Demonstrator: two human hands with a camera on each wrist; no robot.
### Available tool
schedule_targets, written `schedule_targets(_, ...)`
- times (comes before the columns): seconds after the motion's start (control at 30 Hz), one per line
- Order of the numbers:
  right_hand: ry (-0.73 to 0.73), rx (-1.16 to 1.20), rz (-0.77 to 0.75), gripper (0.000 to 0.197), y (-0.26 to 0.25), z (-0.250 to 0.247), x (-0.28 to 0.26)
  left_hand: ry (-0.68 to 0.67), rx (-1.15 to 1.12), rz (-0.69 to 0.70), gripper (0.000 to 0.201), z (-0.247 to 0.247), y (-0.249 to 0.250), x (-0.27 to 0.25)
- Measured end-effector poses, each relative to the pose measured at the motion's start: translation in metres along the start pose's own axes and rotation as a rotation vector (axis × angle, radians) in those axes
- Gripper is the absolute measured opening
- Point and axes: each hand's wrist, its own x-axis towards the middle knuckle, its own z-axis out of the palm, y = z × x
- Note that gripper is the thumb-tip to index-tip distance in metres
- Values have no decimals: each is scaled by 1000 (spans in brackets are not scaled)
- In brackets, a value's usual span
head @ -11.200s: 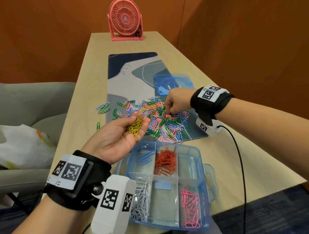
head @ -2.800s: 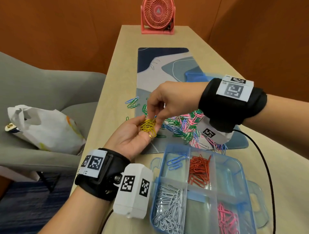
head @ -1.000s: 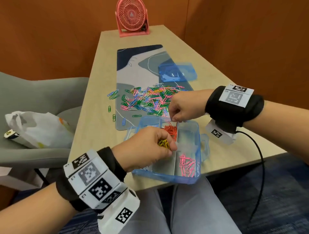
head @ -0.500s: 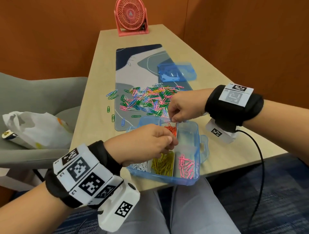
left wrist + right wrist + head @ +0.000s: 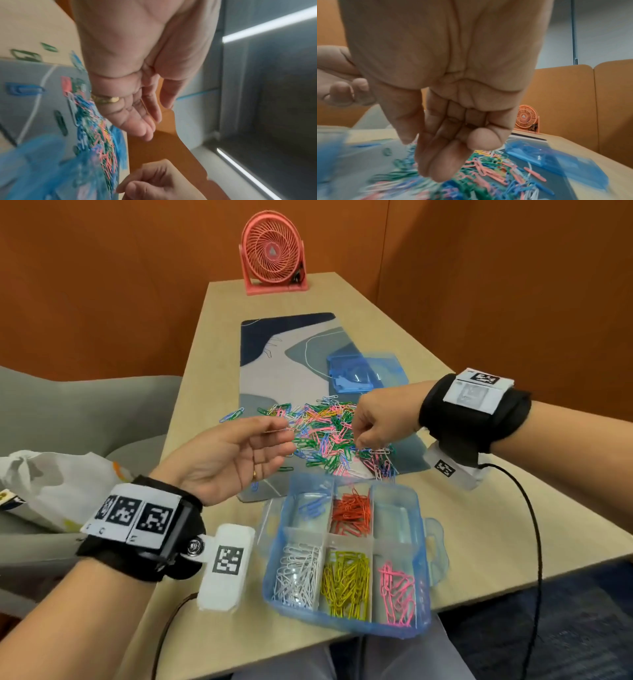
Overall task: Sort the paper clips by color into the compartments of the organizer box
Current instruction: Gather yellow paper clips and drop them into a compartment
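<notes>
Overhead, both hands, left hand flat and bare, right hand curled, empty, above the wooden table.

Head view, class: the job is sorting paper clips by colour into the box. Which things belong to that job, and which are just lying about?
Part of the job:
- mixed clip pile
- organizer box, holding blue, red, white, yellow and pink clips
- left hand, palm up and empty
- right hand, over the pile

Just lying about:
- pink fan
- blue lid
- desk mat
- white bag
</notes>
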Motion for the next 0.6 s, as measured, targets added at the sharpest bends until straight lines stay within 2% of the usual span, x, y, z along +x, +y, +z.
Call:
schedule_targets(0.13,108,-103,58,16,5,-10,34,88,-161,-40,26,-15,-5,20)
schedule_targets(0.27,199,-127,37,17,7,-19,70,86,-303,-46,23,-23,-7,35)
schedule_targets(0.5,84,-204,5,21,10,-22,112,55,-457,-41,8,-40,-14,57)
schedule_targets(0.53,69,-210,3,19,11,-23,114,33,-492,-28,15,-44,-15,59)
schedule_targets(0.6,28,-227,2,15,12,-23,115,-21,-529,-14,43,-51,-19,63)
